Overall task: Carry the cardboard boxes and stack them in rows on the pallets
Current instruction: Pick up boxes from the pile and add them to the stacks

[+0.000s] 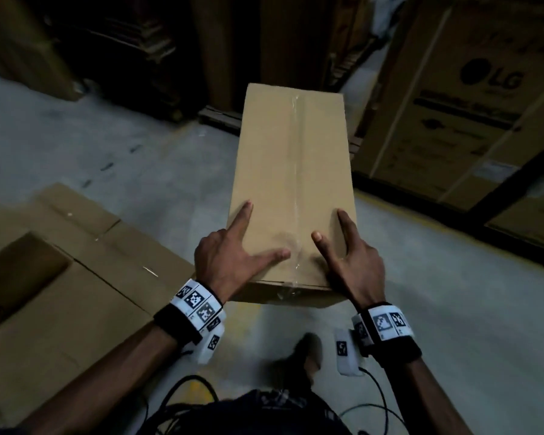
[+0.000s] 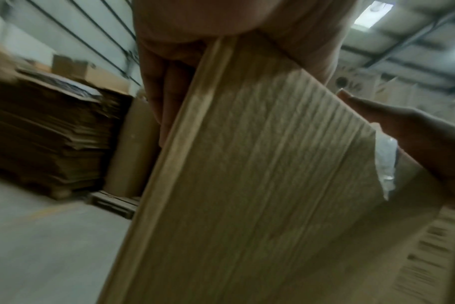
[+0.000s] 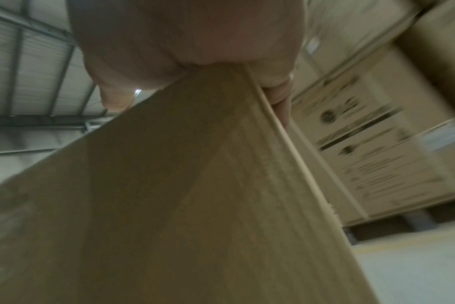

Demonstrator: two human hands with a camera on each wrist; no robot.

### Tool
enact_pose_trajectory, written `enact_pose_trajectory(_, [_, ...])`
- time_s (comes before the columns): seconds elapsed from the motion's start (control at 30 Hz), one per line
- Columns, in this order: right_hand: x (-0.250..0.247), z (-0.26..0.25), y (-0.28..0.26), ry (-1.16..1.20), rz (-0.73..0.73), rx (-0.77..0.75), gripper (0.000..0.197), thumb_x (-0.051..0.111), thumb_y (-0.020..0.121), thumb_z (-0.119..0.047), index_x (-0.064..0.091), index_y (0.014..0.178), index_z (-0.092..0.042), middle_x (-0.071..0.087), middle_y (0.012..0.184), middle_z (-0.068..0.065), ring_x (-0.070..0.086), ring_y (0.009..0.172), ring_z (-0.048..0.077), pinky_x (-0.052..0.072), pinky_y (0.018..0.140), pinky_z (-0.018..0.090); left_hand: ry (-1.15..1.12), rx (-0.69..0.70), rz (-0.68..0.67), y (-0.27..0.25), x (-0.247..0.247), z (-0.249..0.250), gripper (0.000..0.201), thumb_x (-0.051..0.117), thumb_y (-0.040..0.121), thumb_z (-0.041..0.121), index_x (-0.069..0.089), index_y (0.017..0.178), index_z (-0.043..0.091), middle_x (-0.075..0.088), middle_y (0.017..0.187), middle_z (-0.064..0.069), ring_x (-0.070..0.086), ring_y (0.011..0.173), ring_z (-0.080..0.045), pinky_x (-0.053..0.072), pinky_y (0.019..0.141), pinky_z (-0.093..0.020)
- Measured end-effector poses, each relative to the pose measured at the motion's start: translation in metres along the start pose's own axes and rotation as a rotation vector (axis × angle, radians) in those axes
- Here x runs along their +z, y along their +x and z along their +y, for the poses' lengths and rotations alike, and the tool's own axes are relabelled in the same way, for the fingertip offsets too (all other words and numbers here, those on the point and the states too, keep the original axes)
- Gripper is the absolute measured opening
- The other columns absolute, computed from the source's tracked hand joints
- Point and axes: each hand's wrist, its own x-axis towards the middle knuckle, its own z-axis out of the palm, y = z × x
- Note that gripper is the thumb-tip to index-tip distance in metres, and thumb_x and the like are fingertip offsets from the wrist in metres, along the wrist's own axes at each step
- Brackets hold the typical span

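Midway, both hands, left hand [image 1: 225,255] and right hand [image 1: 357,259], are gripping a long, taped brown cardboard box [image 1: 292,183], carrying it toward the wooden pallet [image 1: 220,116], not yet stacked.

Grey concrete floor [image 1: 123,146], corrugated metal walls [image 2: 65,41], dim light

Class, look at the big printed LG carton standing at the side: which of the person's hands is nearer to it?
Right. The right hand grips the carried box on the side facing the LG carton; the left hand holds the far side.
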Motion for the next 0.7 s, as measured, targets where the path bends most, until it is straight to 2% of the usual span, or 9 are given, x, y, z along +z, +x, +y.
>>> enact_pose_trajectory(0.13, [-0.017, 0.011, 0.106, -0.01, -0.088, -0.064, 0.1, 0.019, 0.069, -0.104, 0.02, 0.155, -0.053, 0.068, 0.13, 0.01, 0.065, 0.112, 0.034, 0.05, 0.093, 0.041, 0.054, -0.109, 0.008, 0.072, 0.008, 0.042, 0.127, 0.035, 0.056, 0.109, 0.007, 0.161, 0.044, 0.072, 0.123, -0.004, 0.067, 0.109, -0.028, 0.049, 0.089, -0.033])
enact_pose_trajectory(0.33, [-0.028, 0.006, 0.239, -0.026, -0.21, -0.196, 0.098, 0.021, 0.071, -0.102, 0.019, 0.156, -0.052, 0.068, 0.13, 0.009, 0.063, 0.116, 0.032, 0.049, 0.097, 0.041, 0.02, -0.259, 0.072, 0.161, 0.023, 0.07, 0.126, 0.036, 0.058, 0.108, 0.009, 0.162, 0.041, 0.073, 0.119, -0.006, 0.069, 0.107, -0.029, 0.05, 0.092, -0.036])
enact_pose_trajectory(0.47, [-0.014, -0.014, 0.326, -0.032, -0.25, -0.273, 0.099, 0.022, 0.072, -0.101, 0.02, 0.157, -0.051, 0.068, 0.129, 0.01, 0.063, 0.117, 0.032, 0.048, 0.097, 0.04, 0.0, -0.337, 0.121, 0.233, 0.027, 0.066, 0.126, 0.034, 0.057, 0.109, 0.009, 0.161, 0.043, 0.074, 0.115, -0.009, 0.069, 0.107, -0.031, 0.051, 0.093, -0.038])
enact_pose_trajectory(0.57, [0.01, -0.037, 0.395, -0.047, -0.279, -0.343, 0.098, 0.024, 0.074, -0.1, 0.02, 0.157, -0.049, 0.068, 0.13, 0.008, 0.063, 0.117, 0.032, 0.048, 0.097, 0.04, -0.017, -0.395, 0.141, 0.292, 0.029, 0.052, 0.125, 0.038, 0.058, 0.107, 0.009, 0.161, 0.043, 0.073, 0.118, -0.011, 0.067, 0.111, -0.032, 0.049, 0.094, -0.038])
enact_pose_trajectory(0.7, [0.045, -0.079, 0.499, -0.062, -0.301, -0.399, 0.092, 0.029, 0.077, -0.098, 0.019, 0.155, -0.051, 0.068, 0.132, 0.007, 0.064, 0.117, 0.032, 0.05, 0.1, 0.043, -0.049, -0.449, 0.189, 0.387, 0.029, 0.026, 0.124, 0.04, 0.059, 0.106, 0.008, 0.161, 0.043, 0.073, 0.116, -0.011, 0.069, 0.108, -0.031, 0.051, 0.092, -0.036])
